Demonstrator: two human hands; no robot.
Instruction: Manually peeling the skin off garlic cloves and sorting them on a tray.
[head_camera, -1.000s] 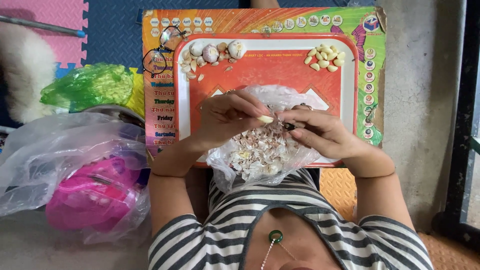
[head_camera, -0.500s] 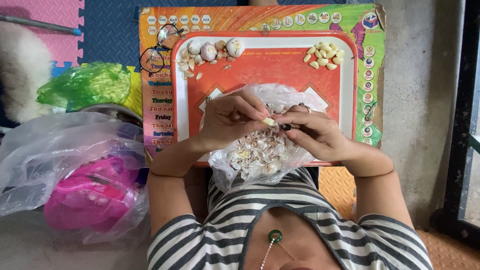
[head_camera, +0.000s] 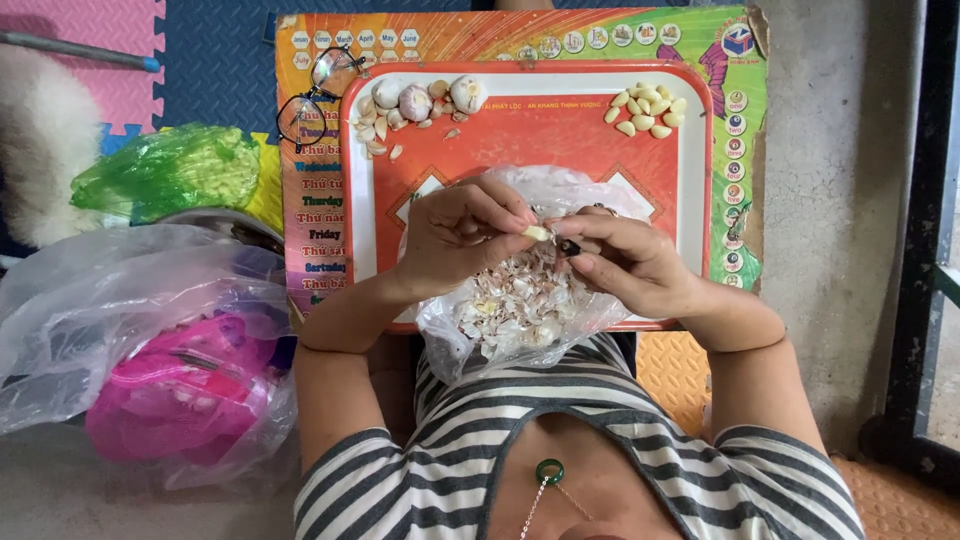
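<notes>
My left hand (head_camera: 455, 232) pinches a pale garlic clove (head_camera: 537, 232) at its fingertips. My right hand (head_camera: 630, 265) meets it from the right, its fingers closed on a small dark tool (head_camera: 568, 246) that touches the clove. Both hands hover over a clear plastic bag (head_camera: 520, 305) full of papery garlic skins, which lies on a red tray (head_camera: 690, 200) with a white rim. Whole garlic bulbs and loose cloves (head_camera: 415, 100) sit at the tray's far left corner. Several peeled cloves (head_camera: 645, 108) lie at its far right corner.
The tray rests on a colourful printed board (head_camera: 745, 150). Glasses (head_camera: 315, 92) lie by the tray's far left corner. To the left are a green plastic bag (head_camera: 165, 172) and a clear bag around a pink object (head_camera: 170, 395). A concrete floor and a dark frame (head_camera: 925, 250) are on the right.
The fingers of both hands have shifted slightly around the clove; everything else stays where it was.
</notes>
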